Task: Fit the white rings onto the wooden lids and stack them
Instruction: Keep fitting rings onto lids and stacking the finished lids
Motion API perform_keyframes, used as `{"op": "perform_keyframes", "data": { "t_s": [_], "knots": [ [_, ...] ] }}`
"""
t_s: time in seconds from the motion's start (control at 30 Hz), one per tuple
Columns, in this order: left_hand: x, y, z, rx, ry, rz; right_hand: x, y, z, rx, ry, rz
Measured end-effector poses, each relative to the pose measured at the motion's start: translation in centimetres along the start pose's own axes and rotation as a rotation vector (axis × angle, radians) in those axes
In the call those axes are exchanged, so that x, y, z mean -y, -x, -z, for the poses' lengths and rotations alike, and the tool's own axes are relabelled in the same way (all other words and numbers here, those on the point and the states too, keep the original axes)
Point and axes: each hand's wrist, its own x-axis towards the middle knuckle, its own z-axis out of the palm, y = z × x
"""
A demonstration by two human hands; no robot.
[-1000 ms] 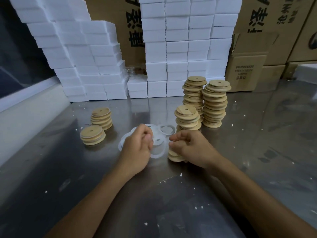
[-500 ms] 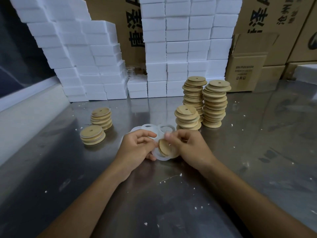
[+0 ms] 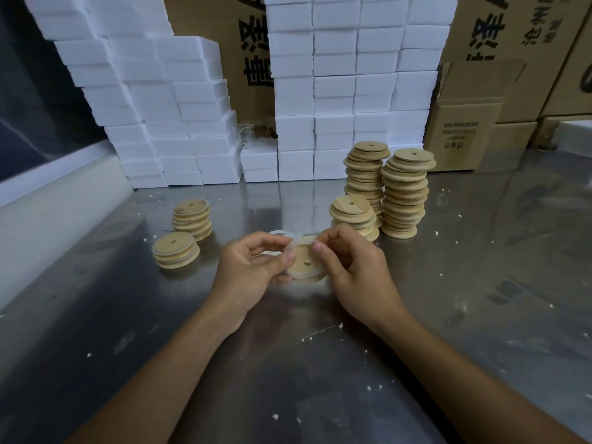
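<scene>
A round wooden lid (image 3: 304, 263) with a small centre hole is held between both hands above the metal table (image 3: 464, 299). A white ring (image 3: 293, 248) lies around its rim. My left hand (image 3: 253, 267) pinches the lid's left edge with thumb and fingers. My right hand (image 3: 349, 264) grips the right edge, its thumb pressing the ring at the top. More loose white rings (image 3: 278, 233) lie on the table just behind my hands, mostly hidden. Two short stacks of lids with rings on them (image 3: 175, 253) (image 3: 193, 217) stand at the left.
Three stacks of bare wooden lids (image 3: 354, 216) (image 3: 365, 177) (image 3: 405, 193) stand right of centre, two of them tall. White foam blocks (image 3: 179, 123) are piled along the back, with cardboard boxes (image 3: 464, 133) behind and at the right. White crumbs dot the table.
My hands lifted a lid from the table, brought a white ring to it, and turned the lid's face toward me. The ring now sits around its rim.
</scene>
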Motion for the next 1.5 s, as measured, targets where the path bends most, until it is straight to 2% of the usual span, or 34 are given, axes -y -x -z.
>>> {"op": "perform_keyframes", "data": {
  "t_s": [0.13, 0.3, 0.6, 1.1, 1.2, 1.3, 1.4, 1.5],
  "knots": [
    [0.1, -0.1, 0.0, -0.041, -0.151, -0.124, -0.1, -0.2, 0.3, -0.028, 0.049, -0.025],
    [0.3, -0.1, 0.2, -0.040, -0.255, -0.176, -0.1, -0.2, 0.4, -0.010, 0.065, -0.100],
    [0.2, -0.3, 0.4, -0.029, -0.291, -0.144, 0.1, -0.5, 0.7, 0.023, -0.009, -0.215],
    [0.1, -0.5, 1.6, 0.053, -0.132, 0.017, 0.0, -0.9, 1.5, 0.120, -0.103, -0.335],
    [0.3, -0.7, 1.9, 0.049, -0.115, 0.039, -0.1, -0.7, 1.5, 0.126, -0.212, -0.419],
    [0.5, -0.6, 2.2, 0.072, -0.149, 0.037, -0.2, -0.7, 1.8, 0.156, -0.172, -0.412],
    [0.7, -0.7, 2.4, 0.087, -0.285, -0.002, -0.5, -0.7, 1.9, 0.187, -0.083, -0.397],
    [0.9, -0.8, 2.0, 0.051, -0.282, -0.010, -0.6, -0.6, 1.4, 0.144, -0.170, -0.420]
  ]
}}
